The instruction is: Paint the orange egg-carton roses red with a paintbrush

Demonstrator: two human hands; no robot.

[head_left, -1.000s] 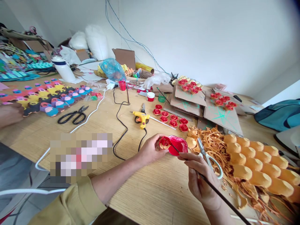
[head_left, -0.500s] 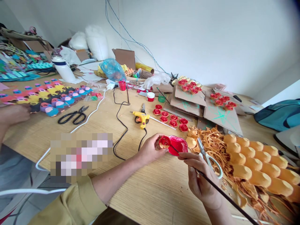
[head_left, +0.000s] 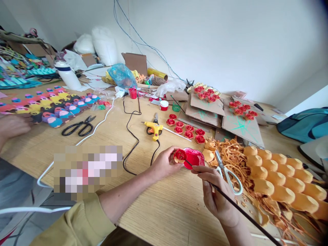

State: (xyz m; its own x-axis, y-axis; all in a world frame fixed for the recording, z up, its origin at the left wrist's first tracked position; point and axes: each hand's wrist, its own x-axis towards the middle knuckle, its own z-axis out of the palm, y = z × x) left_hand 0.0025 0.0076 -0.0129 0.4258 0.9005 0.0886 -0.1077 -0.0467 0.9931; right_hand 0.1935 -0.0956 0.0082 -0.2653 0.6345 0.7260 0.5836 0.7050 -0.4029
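Between the thumb and fingers of my left hand (head_left: 165, 162) is a small paper rose (head_left: 179, 155), red on its petals and paler orange on its underside. My right hand (head_left: 216, 191) grips a long dark-handled paintbrush (head_left: 237, 205), its tip touching or almost touching the rose's right side. Just behind the rose sits a shallow dish of red paint (head_left: 196, 158), partly covered by the rose and the brush. Several finished-looking red roses (head_left: 189, 128) stand in rows on the table beyond my hands.
Right of my hand lie white-handled scissors (head_left: 228, 174), orange scraps (head_left: 232, 155) and an orange egg-carton sheet (head_left: 283, 177). A yellow glue gun (head_left: 153, 129), black scissors (head_left: 79, 126) and cords lie left. Cardboard sheets (head_left: 242, 131) hold more roses. Another person's hand (head_left: 15, 126) is at far left.
The brush tip and my right hand have shifted slightly left, along the rose's edge. My left hand keeps the rose in nearly the same place. The whole view has moved a little.
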